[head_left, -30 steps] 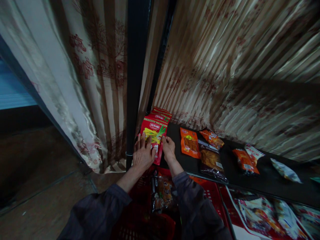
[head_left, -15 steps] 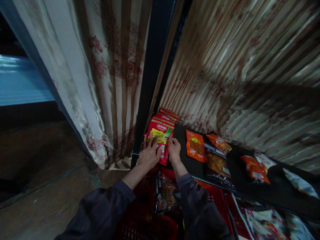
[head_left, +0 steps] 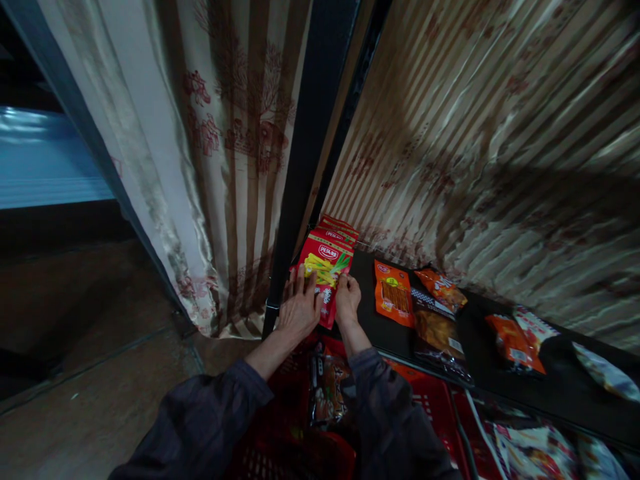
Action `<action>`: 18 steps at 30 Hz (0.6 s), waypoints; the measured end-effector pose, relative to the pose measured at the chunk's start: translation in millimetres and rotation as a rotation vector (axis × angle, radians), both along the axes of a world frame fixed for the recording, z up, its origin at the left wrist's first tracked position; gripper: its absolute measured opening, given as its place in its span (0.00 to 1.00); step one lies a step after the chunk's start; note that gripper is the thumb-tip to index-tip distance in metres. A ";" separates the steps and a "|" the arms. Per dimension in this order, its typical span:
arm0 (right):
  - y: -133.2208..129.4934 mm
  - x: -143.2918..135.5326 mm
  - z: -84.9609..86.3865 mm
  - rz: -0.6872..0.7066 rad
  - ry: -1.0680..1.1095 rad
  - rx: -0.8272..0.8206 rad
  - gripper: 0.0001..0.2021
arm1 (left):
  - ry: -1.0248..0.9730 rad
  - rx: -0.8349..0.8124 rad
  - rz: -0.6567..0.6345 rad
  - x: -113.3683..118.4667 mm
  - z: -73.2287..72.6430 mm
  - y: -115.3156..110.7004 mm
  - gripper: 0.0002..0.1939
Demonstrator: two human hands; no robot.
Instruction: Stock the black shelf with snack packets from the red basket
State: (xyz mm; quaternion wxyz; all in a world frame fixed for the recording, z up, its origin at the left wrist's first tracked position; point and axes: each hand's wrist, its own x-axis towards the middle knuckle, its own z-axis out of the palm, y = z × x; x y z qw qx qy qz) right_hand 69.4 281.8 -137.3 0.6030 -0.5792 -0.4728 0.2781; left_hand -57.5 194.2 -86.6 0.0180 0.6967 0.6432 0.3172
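Observation:
Red snack packets with yellow and green pictures (head_left: 327, 257) lie overlapped on the left end of a black shelf (head_left: 367, 320). Across the lower left of the front packet rests my left hand (head_left: 300, 308), its fingers spread and flat. My right hand (head_left: 347, 299) has its fingers curled at the packet's right edge, pinching it. An orange packet (head_left: 394, 293) lies a little to the right, beside a brown packet (head_left: 437, 333).
Below my forearms a red basket (head_left: 433, 400) holds a dark snack packet (head_left: 327, 390). Pleated curtains (head_left: 475, 147) hang behind the shelf, and a dark post (head_left: 313, 133) stands at its left end. More packets (head_left: 515, 343) lie rightward.
The front red packet sits slightly lower over the one behind, covering more of it. Both hands stay at the packet; the view has shifted slightly.

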 end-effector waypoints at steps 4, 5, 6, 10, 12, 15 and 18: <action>-5.7 1.0 3.9 -0.012 -0.017 -0.002 0.19 | -0.030 -0.064 -0.003 0.8 1.5 1.5 0.28; -7.7 1.7 5.3 0.001 -0.029 0.000 0.20 | -0.044 -0.070 -0.001 0.9 2.4 2.5 0.29; -9.8 2.3 6.8 0.017 -0.046 -0.001 0.20 | -0.065 -0.078 0.007 0.9 3.4 3.8 0.30; -17.8 1.5 12.4 0.033 -0.112 -0.053 0.19 | -0.181 -0.130 0.042 -0.6 7.1 10.5 0.34; -20.4 -0.1 14.6 0.010 -0.127 -0.077 0.18 | -0.223 -0.143 0.045 -2.0 7.1 15.1 0.34; -21.8 -1.8 16.9 -0.012 -0.140 -0.091 0.17 | -0.263 -0.141 0.060 -3.5 5.7 25.3 0.33; -20.4 -1.5 17.6 0.002 -0.127 -0.080 0.16 | -0.268 -0.098 0.111 -3.2 7.2 39.0 0.32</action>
